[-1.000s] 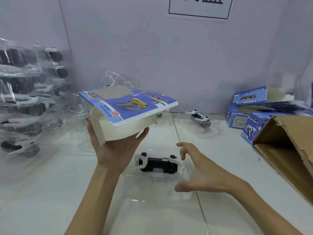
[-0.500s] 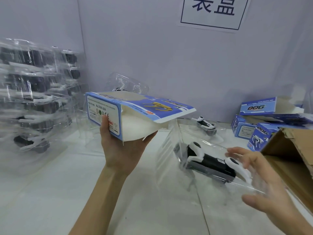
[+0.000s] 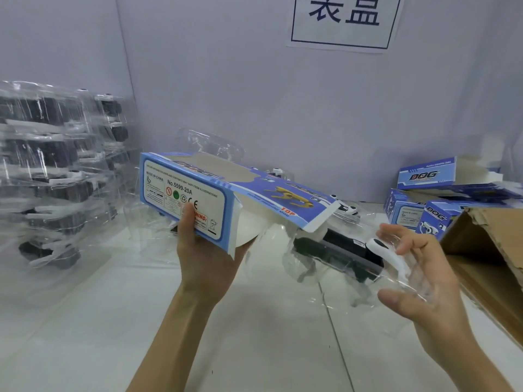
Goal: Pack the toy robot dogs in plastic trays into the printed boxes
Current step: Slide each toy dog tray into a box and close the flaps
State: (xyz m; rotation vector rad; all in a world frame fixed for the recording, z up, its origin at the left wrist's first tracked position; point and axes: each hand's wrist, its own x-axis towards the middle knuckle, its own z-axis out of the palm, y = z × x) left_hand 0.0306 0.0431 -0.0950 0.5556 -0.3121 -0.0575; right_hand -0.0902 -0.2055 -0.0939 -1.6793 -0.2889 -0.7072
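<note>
1. Blue-and-white printed box sits in the left hand, raised off the white table. The palm is under it and the thumb presses on the end panel that bears the warning marks.
2. That box is open at the end facing the right hand, and its long flap, printed with a yellow dog and the word TOP, sticks out toward that hand.
3. A clear plastic tray is gripped by the right hand, with the thumb low on the near side and the spread, slightly bent fingers on the far side.
4. In the tray lies the toy robot dog, which has a black body and white legs; one white leg is just in front of the right palm.
5. The tray is tilted and lies between the two hands, with its far end under the flap at the mouth of the box. Whether that end is already inside, I cannot tell.
6. Left of the left hand, well apart from it, stands a stack of filled trays, each with a dark dog inside.
7. Beyond the right hand, against the wall, lies a heap of more printed boxes marked DOG.
8. A brown cardboard carton lies open just to the right of the right hand.
9. Past the flap, another dog in a tray rests on the table.
10. Above both hands, a paper sign is on the wall.
</note>
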